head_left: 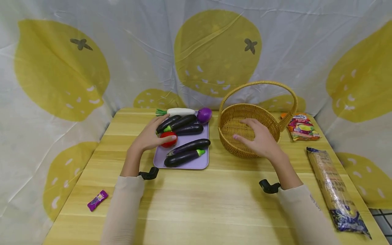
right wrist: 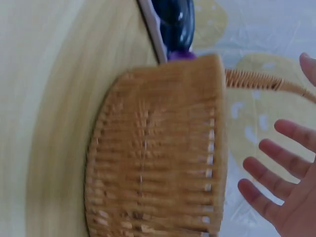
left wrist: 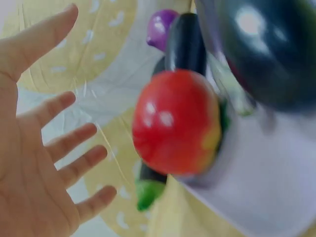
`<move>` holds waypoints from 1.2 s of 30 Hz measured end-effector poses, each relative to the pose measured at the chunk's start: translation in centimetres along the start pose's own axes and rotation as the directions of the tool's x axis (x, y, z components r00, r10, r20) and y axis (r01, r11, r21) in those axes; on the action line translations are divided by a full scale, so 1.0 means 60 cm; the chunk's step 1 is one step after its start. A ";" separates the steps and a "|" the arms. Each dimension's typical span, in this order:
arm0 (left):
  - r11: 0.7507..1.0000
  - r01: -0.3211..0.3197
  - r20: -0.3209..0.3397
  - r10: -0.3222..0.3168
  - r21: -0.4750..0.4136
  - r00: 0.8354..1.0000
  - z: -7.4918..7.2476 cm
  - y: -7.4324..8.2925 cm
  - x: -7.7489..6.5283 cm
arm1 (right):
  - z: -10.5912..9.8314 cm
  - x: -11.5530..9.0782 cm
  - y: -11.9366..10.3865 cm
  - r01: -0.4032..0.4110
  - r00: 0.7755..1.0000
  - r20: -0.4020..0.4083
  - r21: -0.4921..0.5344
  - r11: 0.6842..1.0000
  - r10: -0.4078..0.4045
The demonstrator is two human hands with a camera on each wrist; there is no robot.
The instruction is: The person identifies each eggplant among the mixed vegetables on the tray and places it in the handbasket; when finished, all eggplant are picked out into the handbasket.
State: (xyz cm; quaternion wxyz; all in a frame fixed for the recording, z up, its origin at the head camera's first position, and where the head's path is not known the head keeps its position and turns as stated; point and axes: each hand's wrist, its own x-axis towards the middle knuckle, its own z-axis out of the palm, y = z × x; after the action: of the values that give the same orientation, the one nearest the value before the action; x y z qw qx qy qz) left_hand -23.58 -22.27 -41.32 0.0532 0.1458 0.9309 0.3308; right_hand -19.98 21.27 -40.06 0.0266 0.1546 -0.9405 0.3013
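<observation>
My left hand (head_left: 153,134) hovers at the left side of a lilac tray (head_left: 203,162), fingers spread and holding nothing. Just beside its thumb lies a red round fruit (left wrist: 173,123) with a yellowish patch. Several dark eggplants (head_left: 188,147) rest on the tray, some at its back and others at its front. A white radish (head_left: 180,111) with green leaves and a purple onion-like vegetable (head_left: 204,115) lie at the tray's back edge. My right hand (head_left: 260,137), fingers extended and empty, is over the wicker basket (head_left: 228,146), whose inside shows no contents.
The basket's tall handle (head_left: 260,82) arches above it. To its right lies a colourful snack bag (head_left: 303,128). A long clear packet of noodles (head_left: 335,189) runs along the right table edge. At front left is a small purple wrapped sweet (head_left: 97,200). A lemon-print curtain surrounds the table.
</observation>
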 end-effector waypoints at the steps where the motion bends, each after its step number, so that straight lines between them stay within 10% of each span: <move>1: 1.000 -0.004 0.002 0.004 -0.009 1.000 0.001 -0.007 -0.004 | 0.003 -0.003 -0.004 0.010 1.000 -0.006 0.014 1.000 -0.010; 14: 0.991 0.007 -0.098 -0.020 -0.133 0.995 0.014 -0.086 -0.050 | 0.063 -0.019 -0.066 0.168 0.985 -0.080 0.211 0.963 -0.154; 36: 0.916 0.221 0.102 -0.198 -0.335 0.975 0.043 -0.118 -0.078 | 0.173 -0.008 -0.110 0.193 0.963 0.108 0.359 0.913 -0.246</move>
State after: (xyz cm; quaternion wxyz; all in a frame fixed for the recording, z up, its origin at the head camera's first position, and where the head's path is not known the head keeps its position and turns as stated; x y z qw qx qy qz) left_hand -20.29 -27.38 -47.78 0.1434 0.0445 0.8666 0.4759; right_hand -17.06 10.32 -44.92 -0.0383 0.2841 -0.8490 0.4439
